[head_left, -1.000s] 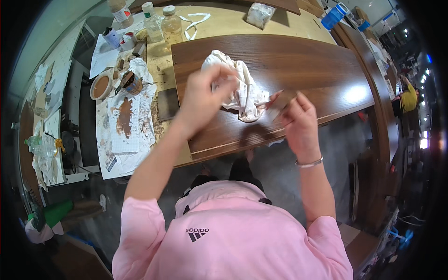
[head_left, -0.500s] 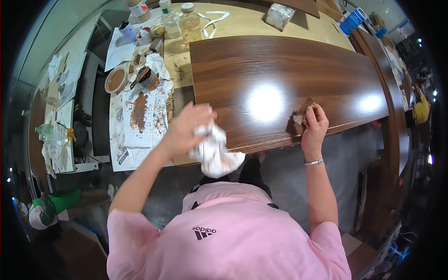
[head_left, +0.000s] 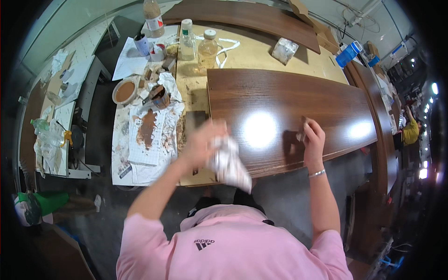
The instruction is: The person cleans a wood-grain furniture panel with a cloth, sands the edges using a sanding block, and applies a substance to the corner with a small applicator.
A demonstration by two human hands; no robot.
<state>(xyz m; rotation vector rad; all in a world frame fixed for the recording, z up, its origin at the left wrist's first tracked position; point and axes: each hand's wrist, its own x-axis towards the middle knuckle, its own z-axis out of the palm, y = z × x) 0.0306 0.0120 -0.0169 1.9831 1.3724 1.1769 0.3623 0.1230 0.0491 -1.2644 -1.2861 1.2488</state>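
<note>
White cloth (head_left: 231, 163) smeared by blur in my left grip (head_left: 200, 146)
The fingers ran together there, so I could not tell how they folded around the fabric, and its edges were lost too. The small piece (head_left: 300, 136) in my right grip (head_left: 315, 141) was partly hidden and too little to make out. My pink shirt (head_left: 233, 254) ran off the lower edge and covered most of my dark trousers (head_left: 245, 198). The tall bottle (head_left: 155, 25) lost its top to the upper edge. The brown board (head_left: 303, 95) hid part of the worktop (head_left: 261, 52). Far right, a person in yellow (head_left: 410, 133) was too small to read.
</note>
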